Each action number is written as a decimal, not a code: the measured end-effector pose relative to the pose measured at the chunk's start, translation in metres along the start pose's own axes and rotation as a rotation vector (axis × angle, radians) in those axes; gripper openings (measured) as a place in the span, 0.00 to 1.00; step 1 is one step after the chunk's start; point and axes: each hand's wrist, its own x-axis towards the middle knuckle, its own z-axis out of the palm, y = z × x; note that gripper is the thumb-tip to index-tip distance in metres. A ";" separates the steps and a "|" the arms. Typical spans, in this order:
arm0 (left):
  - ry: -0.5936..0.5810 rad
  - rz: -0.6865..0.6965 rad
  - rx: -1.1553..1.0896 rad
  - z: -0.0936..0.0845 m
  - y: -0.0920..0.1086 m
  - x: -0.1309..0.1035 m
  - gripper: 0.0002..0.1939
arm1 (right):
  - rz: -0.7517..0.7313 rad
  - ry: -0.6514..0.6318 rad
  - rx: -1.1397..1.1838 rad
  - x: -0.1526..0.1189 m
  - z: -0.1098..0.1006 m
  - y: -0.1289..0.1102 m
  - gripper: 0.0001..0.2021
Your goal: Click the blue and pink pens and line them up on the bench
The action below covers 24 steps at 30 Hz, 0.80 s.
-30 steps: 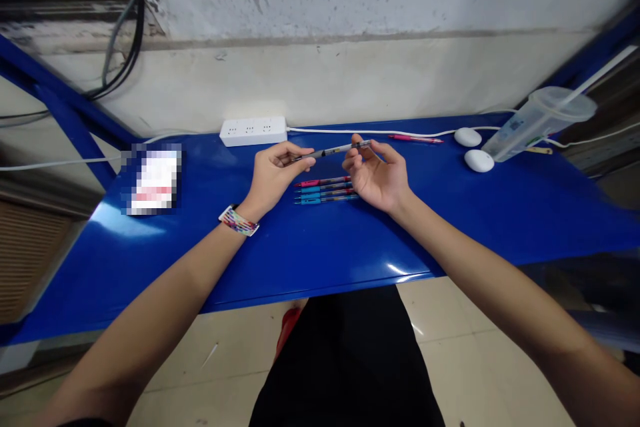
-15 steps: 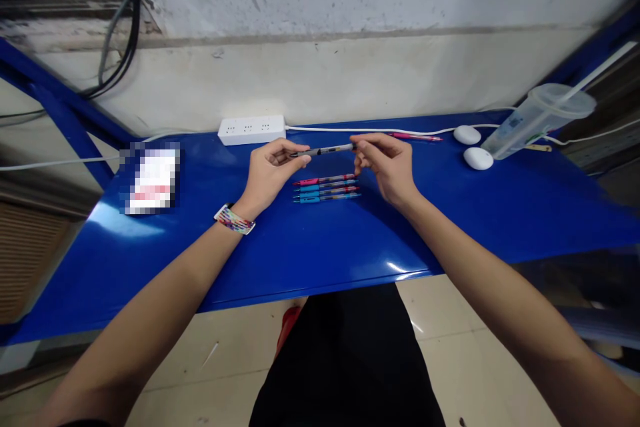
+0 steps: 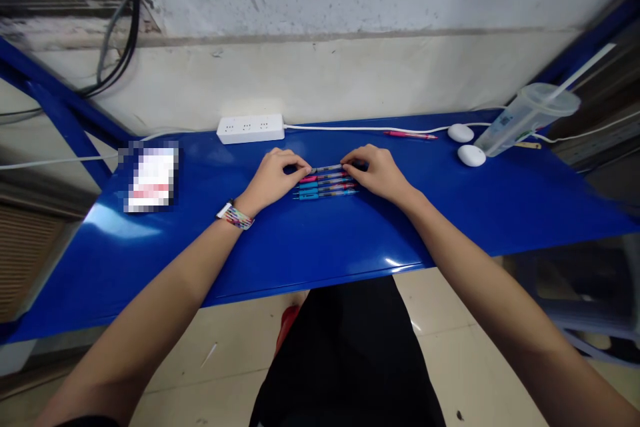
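Observation:
My left hand (image 3: 279, 177) pinches one end of a dark grey and clear pen (image 3: 328, 168). The pen's other end is between the fingertips of my right hand (image 3: 373, 170). It lies level along the far side of a row of pens, at the table surface. Closest to it in the row is a pink pen (image 3: 309, 179). Nearer to me are blue pens (image 3: 309, 196), side by side and pointing the same way. Fingers of both hands cover the grey pen's ends and some ends of the row.
On the blue table (image 3: 280, 247) a white power strip (image 3: 250, 129) stands by the wall. A red pen (image 3: 411, 135) lies behind my right hand. Two white rounded objects (image 3: 471, 155) and a tilted clear cup (image 3: 525, 120) with a straw are at right. A blurred-out item (image 3: 153, 177) lies left.
Both hands have come down and toward me with the grey pen. It was held above and behind the row and is now beside the pink pen.

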 end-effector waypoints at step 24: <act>0.034 0.007 -0.113 0.004 -0.001 0.001 0.06 | 0.045 0.055 0.011 -0.003 0.003 -0.001 0.08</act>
